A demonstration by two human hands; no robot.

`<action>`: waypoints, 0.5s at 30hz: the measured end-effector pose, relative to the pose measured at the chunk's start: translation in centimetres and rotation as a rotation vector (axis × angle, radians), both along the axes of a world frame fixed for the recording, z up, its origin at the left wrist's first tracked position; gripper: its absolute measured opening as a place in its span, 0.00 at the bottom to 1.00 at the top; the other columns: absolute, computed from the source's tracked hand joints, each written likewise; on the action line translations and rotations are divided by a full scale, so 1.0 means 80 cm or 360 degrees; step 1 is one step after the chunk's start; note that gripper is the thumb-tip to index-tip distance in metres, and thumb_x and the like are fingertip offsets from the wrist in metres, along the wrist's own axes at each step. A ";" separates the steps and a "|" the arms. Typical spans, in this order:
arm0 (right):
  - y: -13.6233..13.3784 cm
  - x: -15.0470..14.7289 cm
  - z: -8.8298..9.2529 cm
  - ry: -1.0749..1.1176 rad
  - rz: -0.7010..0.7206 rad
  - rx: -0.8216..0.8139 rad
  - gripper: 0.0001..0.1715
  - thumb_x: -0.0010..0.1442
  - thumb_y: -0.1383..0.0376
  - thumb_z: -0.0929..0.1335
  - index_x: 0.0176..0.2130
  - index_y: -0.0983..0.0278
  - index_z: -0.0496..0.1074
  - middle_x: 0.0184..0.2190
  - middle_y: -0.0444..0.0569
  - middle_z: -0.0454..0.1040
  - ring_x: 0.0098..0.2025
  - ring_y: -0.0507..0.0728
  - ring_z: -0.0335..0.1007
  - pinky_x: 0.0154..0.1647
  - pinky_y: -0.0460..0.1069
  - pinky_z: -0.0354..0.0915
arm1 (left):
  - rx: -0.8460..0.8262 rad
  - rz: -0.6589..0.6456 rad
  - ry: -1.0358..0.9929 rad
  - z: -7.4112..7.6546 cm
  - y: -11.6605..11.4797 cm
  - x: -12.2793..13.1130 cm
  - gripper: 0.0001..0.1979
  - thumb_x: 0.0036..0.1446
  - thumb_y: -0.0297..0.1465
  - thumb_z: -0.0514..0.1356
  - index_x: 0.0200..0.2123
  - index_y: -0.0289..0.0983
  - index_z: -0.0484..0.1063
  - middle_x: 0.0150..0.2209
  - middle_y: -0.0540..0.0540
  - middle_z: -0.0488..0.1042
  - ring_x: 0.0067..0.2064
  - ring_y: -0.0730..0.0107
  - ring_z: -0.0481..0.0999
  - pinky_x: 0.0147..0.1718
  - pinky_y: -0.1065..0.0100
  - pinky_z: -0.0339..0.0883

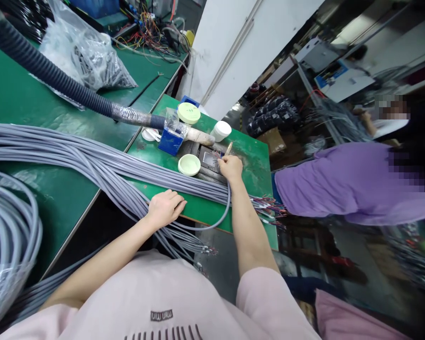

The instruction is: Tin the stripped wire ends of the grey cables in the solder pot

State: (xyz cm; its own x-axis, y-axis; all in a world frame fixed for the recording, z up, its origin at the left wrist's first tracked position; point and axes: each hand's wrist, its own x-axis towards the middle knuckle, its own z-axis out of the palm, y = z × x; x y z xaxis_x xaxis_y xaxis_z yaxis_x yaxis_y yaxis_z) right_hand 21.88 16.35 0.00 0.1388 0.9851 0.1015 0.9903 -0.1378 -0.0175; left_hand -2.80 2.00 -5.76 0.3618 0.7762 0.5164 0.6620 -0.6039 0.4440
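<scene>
Pressing my left hand [165, 208] flat, fingers together, on the grey cable bundle [92, 160] at centre frame, I pinch one loose grey cable [228, 200] near its end in my closed right hand [231, 167]. Its tip sits over the metal tray [208, 159], just right of a pale green dish [189, 165].
</scene>
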 end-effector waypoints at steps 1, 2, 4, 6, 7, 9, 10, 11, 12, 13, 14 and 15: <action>0.001 0.000 -0.002 0.0000 -0.0004 -0.0010 0.18 0.58 0.61 0.62 0.33 0.63 0.80 0.37 0.54 0.80 0.38 0.59 0.73 0.36 0.49 0.59 | -0.0002 0.0001 0.0001 0.000 0.000 0.000 0.14 0.64 0.35 0.52 0.31 0.38 0.74 0.26 0.48 0.75 0.30 0.69 0.70 0.30 0.66 0.61; 0.002 0.000 -0.003 0.0000 -0.0007 -0.0020 0.17 0.58 0.61 0.62 0.33 0.63 0.80 0.37 0.54 0.80 0.38 0.59 0.73 0.37 0.49 0.59 | -0.0003 0.0001 0.0003 0.001 0.000 0.001 0.14 0.64 0.35 0.52 0.31 0.38 0.74 0.26 0.48 0.75 0.30 0.69 0.70 0.30 0.66 0.61; 0.003 0.001 -0.005 0.0004 -0.0010 -0.0036 0.17 0.58 0.61 0.63 0.34 0.63 0.80 0.37 0.55 0.80 0.39 0.60 0.73 0.37 0.49 0.60 | -0.0006 -0.0001 0.0004 0.001 0.000 0.001 0.14 0.64 0.35 0.52 0.30 0.38 0.74 0.26 0.48 0.75 0.30 0.69 0.70 0.30 0.66 0.61; 0.004 0.002 -0.007 0.0012 -0.0011 -0.0044 0.17 0.58 0.61 0.63 0.34 0.64 0.80 0.37 0.55 0.80 0.39 0.60 0.73 0.38 0.49 0.60 | -0.0006 -0.0005 0.0002 0.001 0.000 0.001 0.14 0.64 0.35 0.52 0.31 0.38 0.74 0.26 0.48 0.75 0.30 0.69 0.70 0.30 0.66 0.61; 0.004 0.002 -0.008 0.0019 -0.0011 -0.0047 0.17 0.58 0.61 0.63 0.34 0.63 0.80 0.37 0.55 0.80 0.39 0.60 0.73 0.38 0.49 0.60 | -0.0005 -0.0005 0.0002 0.001 0.000 0.001 0.14 0.64 0.35 0.52 0.31 0.38 0.74 0.26 0.48 0.75 0.30 0.69 0.70 0.30 0.66 0.61; 0.005 0.002 -0.010 0.0036 -0.0014 -0.0048 0.17 0.57 0.61 0.63 0.34 0.64 0.80 0.36 0.56 0.80 0.39 0.60 0.73 0.38 0.49 0.60 | -0.0004 -0.0001 0.0010 0.000 0.000 0.001 0.14 0.64 0.35 0.52 0.31 0.38 0.74 0.26 0.47 0.75 0.30 0.69 0.70 0.30 0.67 0.61; 0.005 0.002 -0.010 0.0048 -0.0015 -0.0045 0.17 0.57 0.62 0.63 0.33 0.64 0.80 0.36 0.56 0.80 0.39 0.60 0.73 0.38 0.49 0.60 | -0.0002 0.0001 0.0016 0.000 0.000 0.001 0.14 0.64 0.35 0.52 0.31 0.38 0.74 0.26 0.47 0.75 0.30 0.69 0.71 0.30 0.67 0.61; 0.005 0.002 -0.010 0.0062 -0.0017 -0.0040 0.16 0.56 0.62 0.63 0.33 0.64 0.80 0.35 0.56 0.80 0.38 0.60 0.73 0.38 0.49 0.60 | -0.0001 0.0002 0.0022 0.000 0.000 0.001 0.14 0.64 0.35 0.52 0.31 0.38 0.74 0.26 0.47 0.75 0.30 0.69 0.71 0.30 0.67 0.62; 0.005 0.001 -0.009 0.0080 -0.0016 -0.0032 0.16 0.56 0.62 0.64 0.32 0.64 0.80 0.35 0.55 0.80 0.38 0.60 0.73 0.38 0.49 0.60 | 0.0000 0.0003 0.0026 0.000 0.000 0.001 0.14 0.64 0.35 0.52 0.31 0.38 0.74 0.26 0.47 0.75 0.30 0.69 0.71 0.30 0.67 0.62; 0.005 0.001 -0.008 0.0102 -0.0014 -0.0021 0.15 0.55 0.62 0.64 0.31 0.64 0.80 0.34 0.55 0.80 0.37 0.60 0.72 0.37 0.49 0.60 | -0.0002 0.0006 0.0025 0.000 0.000 0.001 0.14 0.64 0.35 0.52 0.31 0.38 0.74 0.26 0.48 0.75 0.30 0.69 0.71 0.30 0.67 0.62; 0.004 0.001 -0.005 0.0129 -0.0007 -0.0008 0.15 0.55 0.62 0.64 0.29 0.64 0.79 0.33 0.54 0.80 0.37 0.59 0.72 0.36 0.49 0.59 | -0.0010 0.0013 0.0020 0.000 0.000 0.002 0.14 0.64 0.35 0.53 0.31 0.38 0.74 0.26 0.48 0.75 0.30 0.69 0.71 0.30 0.67 0.62; 0.002 0.001 -0.001 0.0161 0.0006 0.0008 0.15 0.55 0.62 0.64 0.28 0.64 0.78 0.31 0.52 0.79 0.36 0.59 0.72 0.35 0.48 0.59 | -0.0029 0.0022 0.0011 0.001 0.000 0.002 0.14 0.64 0.35 0.53 0.31 0.38 0.74 0.26 0.48 0.75 0.31 0.69 0.71 0.30 0.67 0.62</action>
State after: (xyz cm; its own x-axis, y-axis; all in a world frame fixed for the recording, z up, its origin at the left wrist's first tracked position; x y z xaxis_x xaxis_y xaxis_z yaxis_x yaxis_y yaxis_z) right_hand 21.92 16.48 -0.10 0.1452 0.9851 0.0920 0.9839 -0.1340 -0.1183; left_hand -2.66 2.02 -5.70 0.3548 0.7902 0.4998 0.6732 -0.5868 0.4499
